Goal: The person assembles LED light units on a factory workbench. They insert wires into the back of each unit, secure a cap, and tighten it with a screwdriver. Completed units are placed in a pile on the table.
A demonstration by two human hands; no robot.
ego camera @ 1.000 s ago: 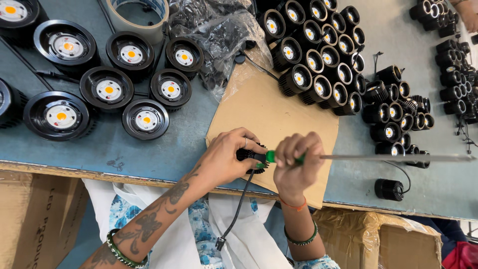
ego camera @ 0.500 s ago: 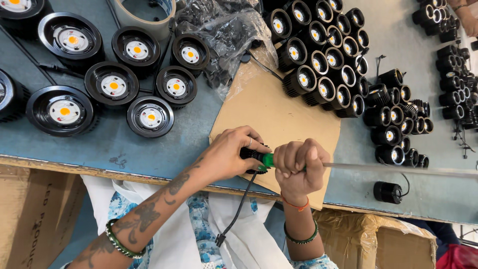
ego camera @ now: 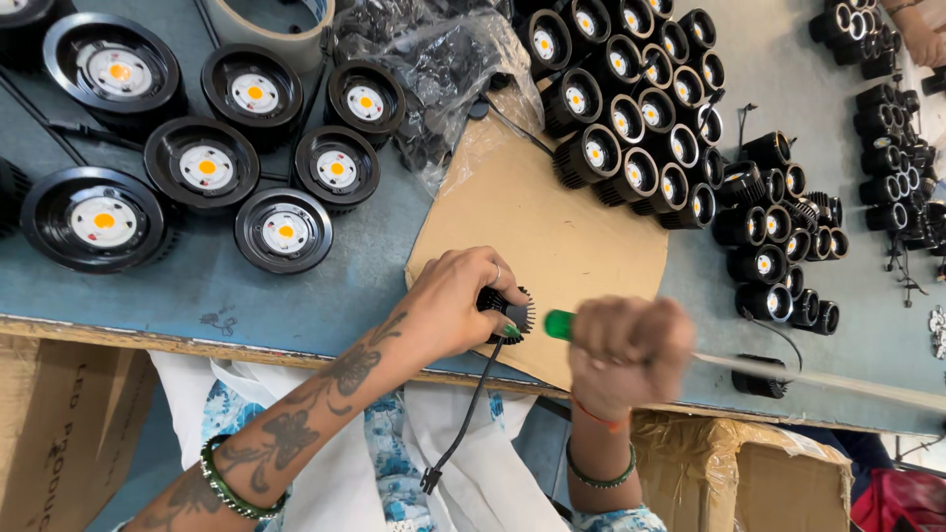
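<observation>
Black finned lamp (ego camera: 509, 313) sits gripped in left hand (ego camera: 455, 300), beside right hand (ego camera: 631, 350).

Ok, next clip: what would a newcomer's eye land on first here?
Probably the two hands at the table's near edge: the left hand grips a small black finned lamp body, and the blurred right hand holds a green-handled tool against it. Then the ranks of black round lamps: large ones at upper left, small ones crowded at upper right.

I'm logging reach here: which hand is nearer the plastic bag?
Left. The left hand lies just below the plastic bag, holding a small black lamp; the right hand sits farther right.
</observation>
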